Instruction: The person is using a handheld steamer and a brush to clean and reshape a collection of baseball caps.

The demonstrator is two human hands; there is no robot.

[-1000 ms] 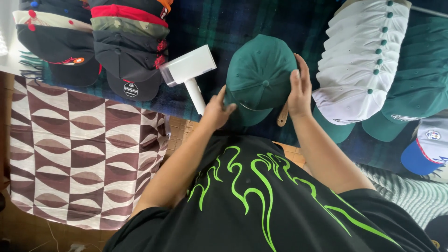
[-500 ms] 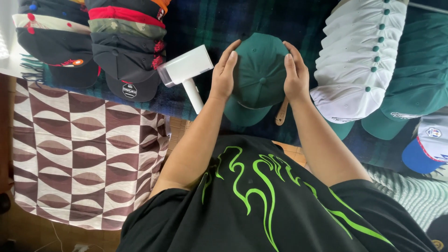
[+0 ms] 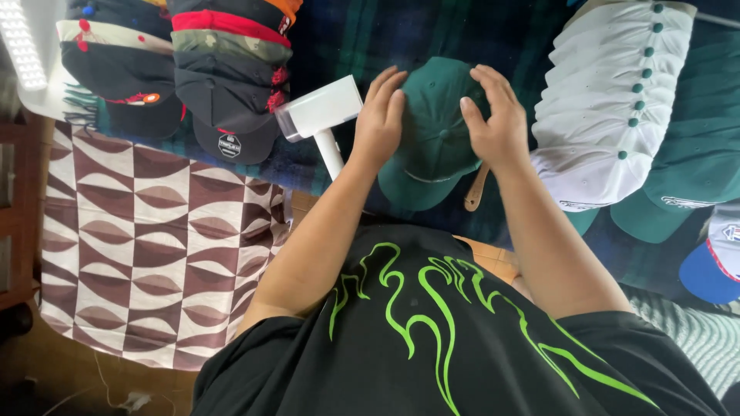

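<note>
A dark green cap (image 3: 432, 131) lies crown up on the dark plaid cloth (image 3: 339, 38), brim toward me. My left hand (image 3: 379, 119) rests flat on the cap's left side, fingers together and pointing away. My right hand (image 3: 493, 119) presses on the right side of the crown, fingers spread and curved over it. A tan strap end (image 3: 474, 189) sticks out below the cap on the right. A white hand-held device (image 3: 320, 115) with a handle lies just left of my left hand.
A stack of dark, red and olive caps (image 3: 231, 69) sits at the upper left. A row of white caps (image 3: 609, 108) and green caps (image 3: 686, 139) lies at the right, with a blue-brimmed cap (image 3: 713, 262) beyond. A brown and white patterned cloth (image 3: 154, 239) covers the left.
Both hands have slid up from the cap's lower edges onto its crown. The cap now lies flatter, brim toward me.
</note>
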